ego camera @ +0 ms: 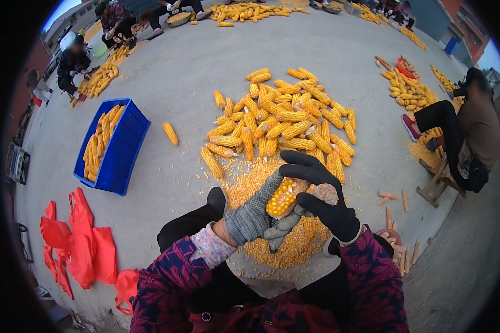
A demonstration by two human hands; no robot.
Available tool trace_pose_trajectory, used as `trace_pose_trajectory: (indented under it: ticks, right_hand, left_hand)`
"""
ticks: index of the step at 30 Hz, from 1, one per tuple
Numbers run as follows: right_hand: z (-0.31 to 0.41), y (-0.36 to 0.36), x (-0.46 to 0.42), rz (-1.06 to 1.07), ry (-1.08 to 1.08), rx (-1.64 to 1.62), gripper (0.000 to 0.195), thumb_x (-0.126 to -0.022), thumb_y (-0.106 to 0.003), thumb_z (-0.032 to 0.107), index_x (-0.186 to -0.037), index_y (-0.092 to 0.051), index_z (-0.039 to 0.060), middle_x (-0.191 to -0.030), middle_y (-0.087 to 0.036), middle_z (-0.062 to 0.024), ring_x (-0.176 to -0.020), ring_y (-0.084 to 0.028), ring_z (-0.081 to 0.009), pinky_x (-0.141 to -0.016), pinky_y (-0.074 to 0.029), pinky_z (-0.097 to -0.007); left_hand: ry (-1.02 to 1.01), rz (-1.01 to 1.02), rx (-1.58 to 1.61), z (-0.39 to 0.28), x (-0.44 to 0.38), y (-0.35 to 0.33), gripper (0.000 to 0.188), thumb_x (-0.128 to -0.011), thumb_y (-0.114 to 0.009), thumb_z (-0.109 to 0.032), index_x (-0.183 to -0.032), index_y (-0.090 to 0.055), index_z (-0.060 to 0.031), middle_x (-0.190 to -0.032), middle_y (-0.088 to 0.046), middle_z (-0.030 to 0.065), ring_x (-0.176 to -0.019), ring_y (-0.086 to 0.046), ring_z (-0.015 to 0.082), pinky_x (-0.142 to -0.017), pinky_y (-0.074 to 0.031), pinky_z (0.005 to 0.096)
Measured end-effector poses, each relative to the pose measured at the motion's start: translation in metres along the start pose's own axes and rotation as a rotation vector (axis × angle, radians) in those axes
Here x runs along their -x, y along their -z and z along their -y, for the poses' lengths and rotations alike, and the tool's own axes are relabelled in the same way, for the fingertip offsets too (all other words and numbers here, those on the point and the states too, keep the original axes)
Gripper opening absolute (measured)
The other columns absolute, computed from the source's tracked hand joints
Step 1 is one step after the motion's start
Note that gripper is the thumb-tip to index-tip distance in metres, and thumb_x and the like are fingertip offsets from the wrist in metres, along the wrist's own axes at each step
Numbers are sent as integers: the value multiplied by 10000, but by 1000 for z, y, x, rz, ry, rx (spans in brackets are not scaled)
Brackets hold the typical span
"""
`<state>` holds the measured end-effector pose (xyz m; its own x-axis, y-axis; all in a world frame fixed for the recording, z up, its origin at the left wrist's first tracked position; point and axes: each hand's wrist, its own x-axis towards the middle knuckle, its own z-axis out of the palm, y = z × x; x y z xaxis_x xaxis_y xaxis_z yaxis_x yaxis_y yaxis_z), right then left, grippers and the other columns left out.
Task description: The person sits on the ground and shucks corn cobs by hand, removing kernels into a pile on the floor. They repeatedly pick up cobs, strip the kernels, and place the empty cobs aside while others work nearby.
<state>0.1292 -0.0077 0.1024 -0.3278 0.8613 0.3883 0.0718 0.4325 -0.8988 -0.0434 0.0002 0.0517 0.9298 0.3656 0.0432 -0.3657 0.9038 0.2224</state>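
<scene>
My left hand [254, 214], in a grey knit glove, grips a partly shelled corn cob [282, 199] with yellow kernels on its near face. My right hand [327, 193], in a black glove, curls round a bare corn cob [326, 194] whose blunt end shows between thumb and fingers. Both hands are close together, and where the two cobs meet is partly hidden by the fingers. Under and beyond the hands, loose corn kernels [289, 247] lie on the concrete between my feet. Past them rises a heap of unshelled corn cobs [279, 114].
A blue plastic crate [127, 154] with corn cobs stands at left, near a lone cob [171, 133]. Red plastic bags [83, 249] lie at lower left. Bare cobs [402, 254] lie about a bowl at right. A person [477, 125] sits on a wooden stool [437, 183]; others work farther off.
</scene>
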Motion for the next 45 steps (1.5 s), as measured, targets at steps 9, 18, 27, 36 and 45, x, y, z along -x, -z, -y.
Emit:
trace_pose_trajectory:
  ticks: [9,18,27,36,45]
  right_hand:
    - [-46,-27,9,-288,-180,153,181,-741,-678,72,-909,-628,27,-834,-630,-83,-763,-620,-202,-717,-479,-310]
    - [-24,-12,-10,29,-15,62,320,-814,-619,207,-1100,-613,65,-1086,-604,-101,-1065,-528,-237,-967,-361,-376]
    - [-55,-41,-2,-244,-153,353,115,-757,-684,131,-765,-622,34,-709,-612,-75,-624,-610,-212,-572,-462,-298]
    - [-40,-15,-2,-482,-512,-437,374,-870,-555,253,-1155,-564,10,-1101,-593,-81,-1025,-557,-186,-870,-431,-334]
    - [-35,-49,1,-502,-531,-389,347,-856,-606,134,-1171,-534,8,-1031,-603,-49,-913,-572,-123,-793,-461,-261]
  left_hand:
    - [16,-524,-336,8,-4,-4,587,-878,-351,-600,-1069,-507,-67,-561,-487,69,-348,-433,160,-374,-445,284]
    - [-73,-543,-359,-2,0,8,621,-864,-336,-633,-971,-545,-57,-554,-510,90,-337,-428,176,-306,-325,280]
    - [48,-670,-338,10,3,25,578,-874,-283,-628,-859,-528,-104,-503,-480,84,-321,-407,185,-357,-443,338]
    - [-275,-733,-440,-4,-20,28,566,-925,-266,-554,-1070,-527,-73,-752,-607,98,-613,-595,205,-613,-538,364]
    - [-572,-864,-890,6,-30,77,484,-950,-431,-353,-1260,-411,18,-1218,-478,125,-1100,-475,198,-959,-362,287]
